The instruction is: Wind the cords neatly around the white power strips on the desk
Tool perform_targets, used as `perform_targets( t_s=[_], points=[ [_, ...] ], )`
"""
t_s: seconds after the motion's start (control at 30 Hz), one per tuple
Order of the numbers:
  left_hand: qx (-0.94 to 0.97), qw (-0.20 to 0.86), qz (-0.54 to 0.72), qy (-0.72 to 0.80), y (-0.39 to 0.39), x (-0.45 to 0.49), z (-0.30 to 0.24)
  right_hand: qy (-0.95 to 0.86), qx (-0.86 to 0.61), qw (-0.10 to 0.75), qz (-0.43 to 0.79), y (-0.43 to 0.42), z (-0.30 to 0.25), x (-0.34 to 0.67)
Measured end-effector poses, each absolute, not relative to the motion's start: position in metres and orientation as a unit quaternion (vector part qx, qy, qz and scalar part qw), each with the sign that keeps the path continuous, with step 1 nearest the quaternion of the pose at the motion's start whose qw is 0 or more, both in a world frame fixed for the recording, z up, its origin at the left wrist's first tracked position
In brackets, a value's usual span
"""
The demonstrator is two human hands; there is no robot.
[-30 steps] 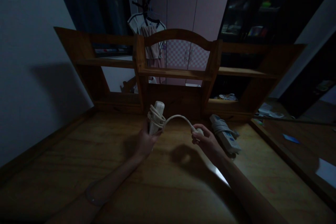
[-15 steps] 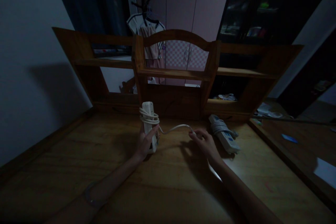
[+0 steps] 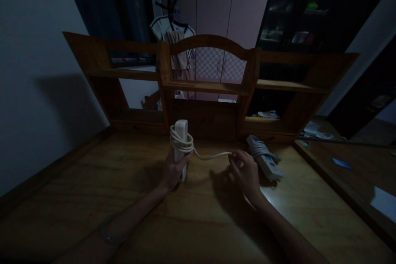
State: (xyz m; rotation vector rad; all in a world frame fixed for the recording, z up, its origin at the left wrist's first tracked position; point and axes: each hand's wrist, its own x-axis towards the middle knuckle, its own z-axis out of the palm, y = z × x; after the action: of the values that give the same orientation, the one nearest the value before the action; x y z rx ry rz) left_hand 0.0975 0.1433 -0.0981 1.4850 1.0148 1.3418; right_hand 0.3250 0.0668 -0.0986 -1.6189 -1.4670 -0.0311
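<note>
My left hand [image 3: 173,172] is closed around a white power strip [image 3: 181,128], which stands nearly upright over the wooden desk. Several loops of its pale cord [image 3: 182,145] are wound about the strip's upper half. From those loops a free length runs right, sagging a little, to my right hand [image 3: 246,170], whose thumb and fingers pinch it. The cord's end is hidden in these fingers. Just right of that hand, a second power strip [image 3: 269,167] lies on the desk with a grey cord coiled round it, apart from my fingers.
A wooden shelf unit [image 3: 206,86] rises along the back of the desk [image 3: 198,218]. At the right, past the desk's raised edge, are a blue card [image 3: 341,163] and a white sheet [image 3: 384,203] on a lower surface. A wall [image 3: 37,103] borders the left side.
The held power strip has shifted slightly right and turned. My right hand has moved a little to the right, drawing the cord straighter. The second strip has stayed put.
</note>
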Motion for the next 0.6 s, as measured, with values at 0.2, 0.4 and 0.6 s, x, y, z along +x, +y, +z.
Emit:
perform_targets(
  t_s=[0.2, 0.4, 0.6],
  points=[
    [0.63, 0.396, 0.537, 0.396, 0.146, 0.096, -0.106, -0.609, -0.636, 0.473, 0.029, 0.061, -0.09, 0.315],
    [0.653, 0.392, 0.521, 0.385, 0.146, 0.094, -0.109, -0.669, -0.593, 0.444, 0.054, 0.059, -0.084, 0.31],
    [0.678, 0.352, 0.512, 0.393, 0.142, 0.094, -0.102, -0.729, -0.546, 0.412, 0.035, 0.058, -0.08, 0.303]
  ],
)
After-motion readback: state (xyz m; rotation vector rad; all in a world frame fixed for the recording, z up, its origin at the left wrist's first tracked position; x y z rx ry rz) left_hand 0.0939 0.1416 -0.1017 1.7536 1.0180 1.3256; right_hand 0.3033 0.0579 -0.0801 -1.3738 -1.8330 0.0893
